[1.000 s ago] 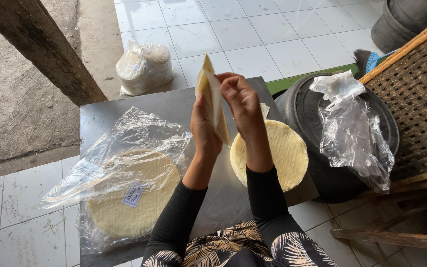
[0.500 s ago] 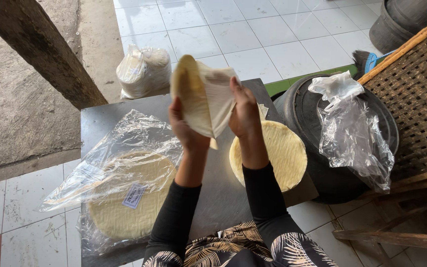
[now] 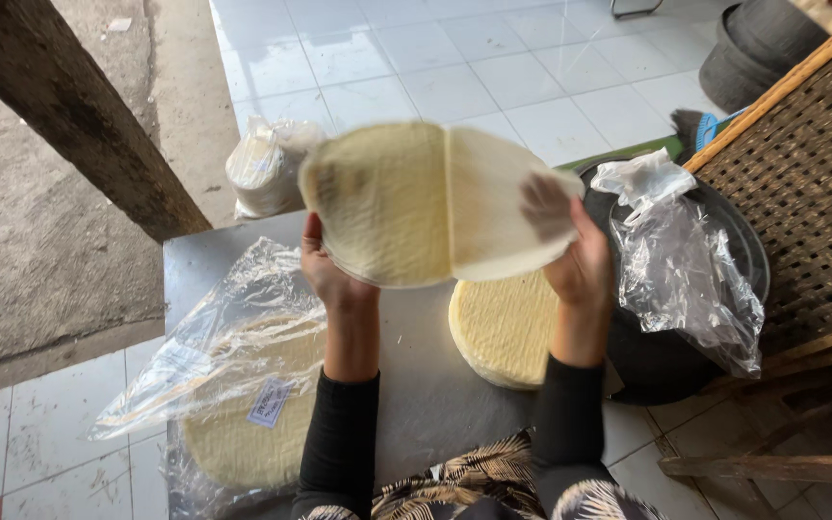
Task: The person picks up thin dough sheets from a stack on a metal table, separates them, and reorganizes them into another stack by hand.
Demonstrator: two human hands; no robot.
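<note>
Two hands, left hand [image 3: 325,274] and right hand [image 3: 580,265], pinch opposite edges of thin round wafers [image 3: 435,202], seemingly peeling one free above the grey table [image 3: 416,385], beside the loose wafer stack [image 3: 507,327]; separating further needs gentle pulling.

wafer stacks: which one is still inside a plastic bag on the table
The wrapped stack on the table's left, under clear plastic with a small label; the bare stack near the right hand lies uncovered.
</note>
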